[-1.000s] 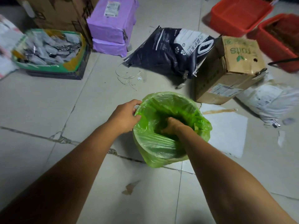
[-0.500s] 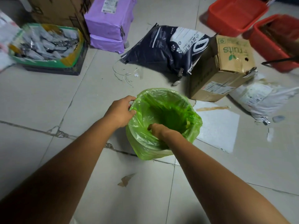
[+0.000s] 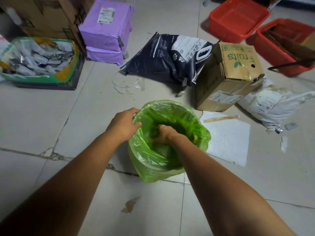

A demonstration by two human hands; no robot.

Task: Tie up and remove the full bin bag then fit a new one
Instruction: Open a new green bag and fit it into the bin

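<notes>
Down on the tiled floor [image 3: 51, 116], in the middle of the scene, stands the green bin bag [image 3: 153, 164], its mouth open and stretched round over a rim, its skirt hanging loose down the outside to the tiles. The person reaches to it from the near side with both bare arms. The left hand [image 3: 123, 124] is at the bag's left edge: its grip is clamped on the rim, thumb tucked inside the mouth and the other fingers curled over the outside. The right hand [image 3: 164, 133] is down inside the bag, knuckles up, its fingers bent into the crumpled plastic (their tips are buried in the folds, so whether that grip is clamped on a fold or merely pressing cannot be told).

Just right of the bag a white sheet [image 3: 228, 142] lies flat on the floor. Beyond it, to the far right of the bag, sits a cardboard box [image 3: 228, 77] printed "Fruits", with a dark sack [image 3: 167, 60] bearing paw prints just beside its left side and a white parcel [image 3: 272, 103] near its right. A red basket [image 3: 238, 17] and a second red basket [image 3: 286, 46] stand farther off at the right, two stacked purple parcels [image 3: 105, 31] at the far left of centre, and a green-rimmed box of pale packets [image 3: 37, 60] at the left.
</notes>
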